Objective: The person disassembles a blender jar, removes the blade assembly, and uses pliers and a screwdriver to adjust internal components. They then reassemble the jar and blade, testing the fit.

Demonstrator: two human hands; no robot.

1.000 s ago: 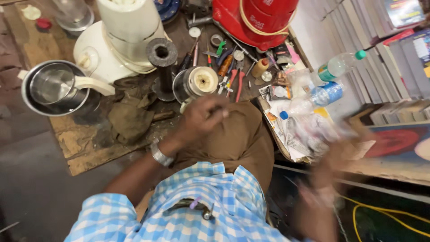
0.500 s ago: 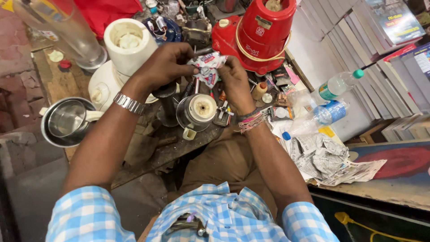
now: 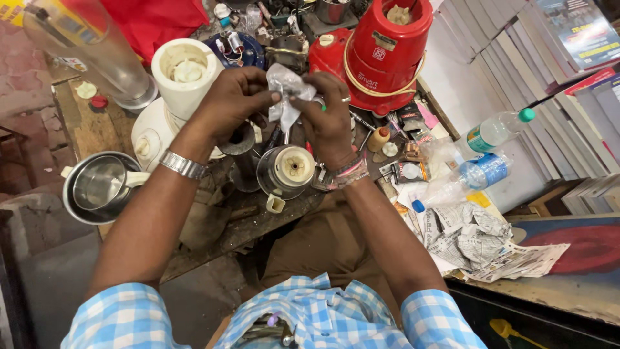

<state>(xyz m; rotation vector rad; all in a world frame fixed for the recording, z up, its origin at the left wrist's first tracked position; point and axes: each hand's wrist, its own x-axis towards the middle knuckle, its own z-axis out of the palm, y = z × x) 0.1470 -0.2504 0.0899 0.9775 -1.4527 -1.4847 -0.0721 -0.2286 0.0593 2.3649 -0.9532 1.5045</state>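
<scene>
While pinched between left hand (image 3: 234, 103) and right hand (image 3: 328, 119), crinkled clear plastic wrapper (image 3: 284, 90), above round metal jar (image 3: 286, 170).

Your only view came from the camera on your head, which faced steeply down past your blue-and-white checked shirt (image 3: 290, 317). It sat close above your left hand (image 3: 229, 103) and right hand (image 3: 329, 119), with the cluttered wooden workbench (image 3: 84, 123) just beyond them.

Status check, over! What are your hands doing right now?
Both hands up: left hand and right hand pinching a small clear plastic packet. Steel mixer jar sits below. Nothing in the way.
</scene>
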